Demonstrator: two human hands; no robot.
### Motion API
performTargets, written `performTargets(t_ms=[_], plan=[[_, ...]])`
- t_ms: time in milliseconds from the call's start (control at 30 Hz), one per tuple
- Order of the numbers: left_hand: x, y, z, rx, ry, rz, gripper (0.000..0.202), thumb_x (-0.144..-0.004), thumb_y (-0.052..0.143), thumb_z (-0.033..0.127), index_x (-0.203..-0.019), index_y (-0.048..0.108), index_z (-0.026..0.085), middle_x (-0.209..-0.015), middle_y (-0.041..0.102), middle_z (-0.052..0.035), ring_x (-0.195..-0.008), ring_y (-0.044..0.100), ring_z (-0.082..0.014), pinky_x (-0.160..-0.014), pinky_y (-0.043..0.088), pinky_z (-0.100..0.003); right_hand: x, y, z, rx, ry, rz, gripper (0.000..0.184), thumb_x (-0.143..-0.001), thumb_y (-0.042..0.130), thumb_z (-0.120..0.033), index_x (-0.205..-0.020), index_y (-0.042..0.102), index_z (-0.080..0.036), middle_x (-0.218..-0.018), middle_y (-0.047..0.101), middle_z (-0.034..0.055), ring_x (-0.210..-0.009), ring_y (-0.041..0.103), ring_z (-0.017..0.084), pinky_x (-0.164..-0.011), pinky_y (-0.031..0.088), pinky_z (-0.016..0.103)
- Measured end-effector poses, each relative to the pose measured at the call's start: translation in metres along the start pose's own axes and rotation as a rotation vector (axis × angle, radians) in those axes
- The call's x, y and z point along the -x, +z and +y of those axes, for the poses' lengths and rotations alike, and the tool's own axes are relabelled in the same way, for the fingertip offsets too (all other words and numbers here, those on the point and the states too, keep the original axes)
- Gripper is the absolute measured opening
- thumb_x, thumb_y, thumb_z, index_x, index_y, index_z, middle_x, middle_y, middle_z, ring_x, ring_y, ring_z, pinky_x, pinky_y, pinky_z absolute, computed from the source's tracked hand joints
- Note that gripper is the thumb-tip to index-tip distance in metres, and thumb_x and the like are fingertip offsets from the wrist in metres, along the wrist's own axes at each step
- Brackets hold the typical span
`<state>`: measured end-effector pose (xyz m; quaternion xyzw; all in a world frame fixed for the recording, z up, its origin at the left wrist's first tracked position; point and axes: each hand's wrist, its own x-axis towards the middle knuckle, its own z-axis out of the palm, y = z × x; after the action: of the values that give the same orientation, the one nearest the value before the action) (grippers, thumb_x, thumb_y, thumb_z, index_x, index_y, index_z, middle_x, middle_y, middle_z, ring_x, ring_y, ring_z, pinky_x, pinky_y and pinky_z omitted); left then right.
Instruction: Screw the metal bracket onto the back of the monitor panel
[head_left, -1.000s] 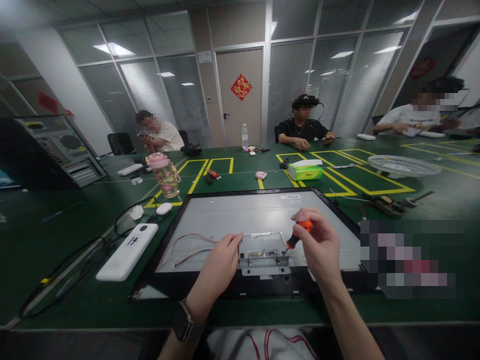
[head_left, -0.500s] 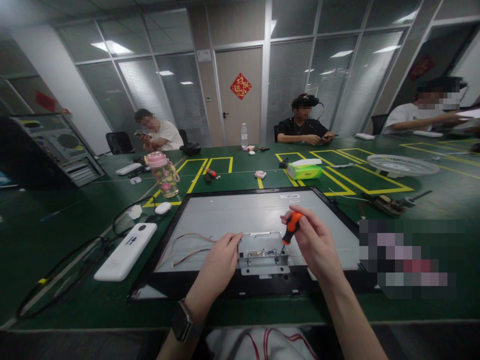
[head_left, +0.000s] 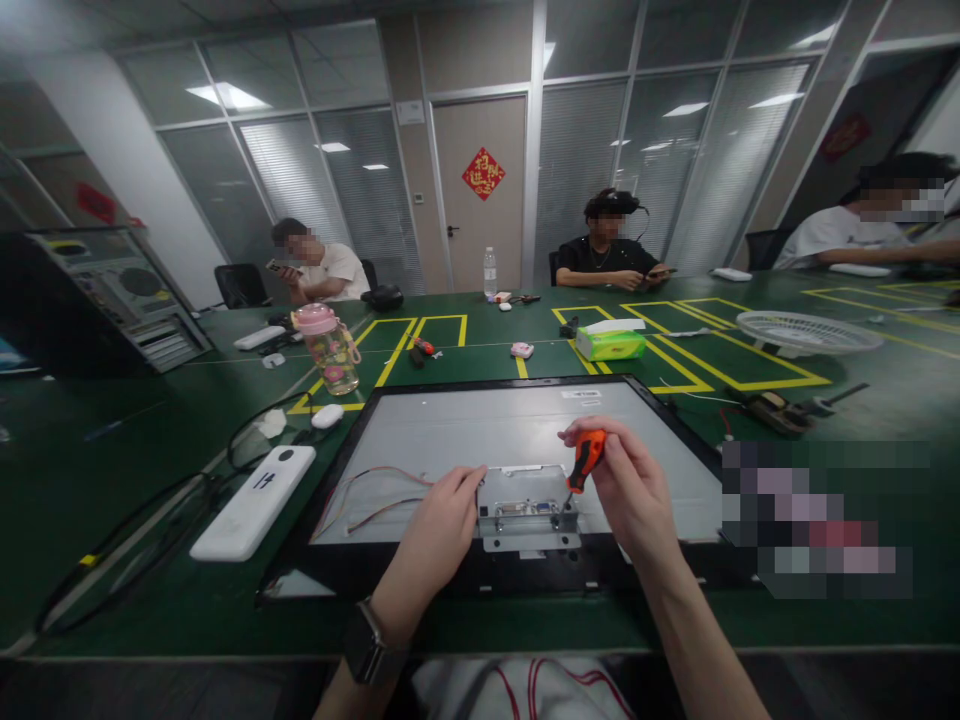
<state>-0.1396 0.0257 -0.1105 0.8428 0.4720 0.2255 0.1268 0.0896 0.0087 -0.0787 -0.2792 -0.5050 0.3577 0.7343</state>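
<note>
Held aslant in the right hand (head_left: 634,485), the orange-and-black plastic screwdriver (head_left: 587,460) could slip and scratch the ports (head_left: 517,509) of the folded silver metal bracket (head_left: 521,486), which might shift if poorly steadied. The left hand (head_left: 441,512) touches its left edge; whether gripping, I cannot tell. Beneath, a flat grey, black-rimmed panel (head_left: 457,425) lies on the green desk (head_left: 720,625).

From head height, the desk (head_left: 825,635) is viewed forward and downward at close range, the far door (head_left: 484,240) also included.
</note>
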Motion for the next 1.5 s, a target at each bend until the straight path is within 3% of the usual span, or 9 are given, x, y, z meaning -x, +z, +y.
performTargets(t_ms=[100,267,433,667,733,867,1100,1300,1500], plan=[[-0.0003,-0.001,0.001,0.0,-0.003,0.0,0.045,-0.095,0.035,0.008,-0.135,0.054,0.013,-0.127,0.061,-0.0131,-0.116,0.059,-0.0242,-0.106,0.047,-0.043,-0.0003,-0.0026,0.0021,0.038,-0.031,0.0,0.014,-0.091,0.067,-0.039,-0.096,0.075,-0.028,-0.093,0.068,0.0016,-0.09,0.063,0.017,-0.084,0.052,0.031],[-0.0004,0.0002,0.0002,-0.001,-0.005,0.005,0.046,-0.095,0.034,0.008,-0.135,0.055,0.015,-0.127,0.062,-0.0125,-0.116,0.059,-0.0237,-0.106,0.047,-0.042,0.0006,-0.0025,0.0012,0.046,-0.001,-0.001,0.024,-0.099,0.055,-0.039,-0.113,0.071,-0.028,-0.091,0.069,0.0036,-0.084,0.065,0.019,-0.077,0.052,0.034],[0.0004,0.0035,-0.0032,0.008,0.012,0.027,0.046,-0.095,0.035,0.008,-0.136,0.054,0.017,-0.127,0.061,-0.011,-0.116,0.059,-0.0231,-0.106,0.046,-0.041,0.0022,0.0009,-0.002,0.104,0.005,0.017,0.029,-0.099,0.052,-0.037,-0.121,0.068,-0.027,-0.102,0.069,0.0061,-0.09,0.066,0.021,-0.083,0.052,0.038],[-0.0002,0.0007,0.0,-0.012,0.003,0.014,0.045,-0.095,0.036,0.008,-0.135,0.055,0.017,-0.126,0.062,-0.0116,-0.117,0.06,-0.0234,-0.106,0.047,-0.042,-0.0005,0.0031,-0.0049,0.276,-0.149,0.109,0.01,-0.081,0.076,-0.025,-0.091,0.073,-0.027,-0.09,0.061,0.0014,-0.083,0.059,0.017,-0.067,0.048,0.027],[-0.0004,0.0002,0.0006,-0.013,0.001,0.01,0.045,-0.095,0.036,0.008,-0.135,0.055,0.016,-0.126,0.062,-0.0118,-0.116,0.06,-0.0235,-0.106,0.047,-0.041,0.0006,0.0022,-0.0047,0.274,-0.146,0.106,0.01,-0.088,0.069,-0.03,-0.095,0.075,-0.026,-0.096,0.063,0.0038,-0.089,0.061,0.019,-0.072,0.05,0.029],[-0.0003,0.0005,0.0,-0.007,0.0,0.003,0.045,-0.096,0.035,0.008,-0.136,0.054,0.015,-0.127,0.062,-0.0123,-0.116,0.059,-0.0237,-0.106,0.046,-0.042,0.0042,0.0005,-0.0028,0.187,-0.06,0.072,0.028,-0.099,0.051,-0.035,-0.113,0.073,-0.024,-0.107,0.071,0.0091,-0.09,0.067,0.022,-0.078,0.054,0.037],[-0.0004,0.001,-0.0007,-0.019,0.002,0.009,0.044,-0.096,0.035,0.009,-0.136,0.055,0.017,-0.127,0.062,-0.0113,-0.118,0.059,-0.0235,-0.107,0.046,-0.04,0.0009,0.003,-0.0051,0.279,-0.193,0.086,0.013,-0.085,0.072,-0.027,-0.097,0.076,-0.027,-0.091,0.064,0.0035,-0.084,0.061,0.019,-0.071,0.051,0.03],[0.0001,0.0004,0.0007,-0.023,0.0,0.027,0.045,-0.095,0.037,0.008,-0.135,0.055,0.018,-0.127,0.062,-0.011,-0.118,0.06,-0.0228,-0.107,0.046,-0.04,0.0047,-0.001,-0.0022,0.223,-0.068,0.047,0.025,-0.097,0.055,-0.035,-0.112,0.074,-0.026,-0.102,0.071,0.0078,-0.096,0.065,0.024,-0.087,0.051,0.04],[0.0004,0.0002,0.0003,-0.018,0.005,0.023,0.044,-0.096,0.037,0.008,-0.135,0.055,0.017,-0.126,0.062,-0.0115,-0.117,0.06,-0.0231,-0.106,0.046,-0.04,0.0024,0.0009,-0.0039,0.256,-0.176,0.059,0.012,-0.087,0.071,-0.027,-0.098,0.075,-0.028,-0.094,0.064,0.0038,-0.089,0.061,0.019,-0.073,0.05,0.03]])
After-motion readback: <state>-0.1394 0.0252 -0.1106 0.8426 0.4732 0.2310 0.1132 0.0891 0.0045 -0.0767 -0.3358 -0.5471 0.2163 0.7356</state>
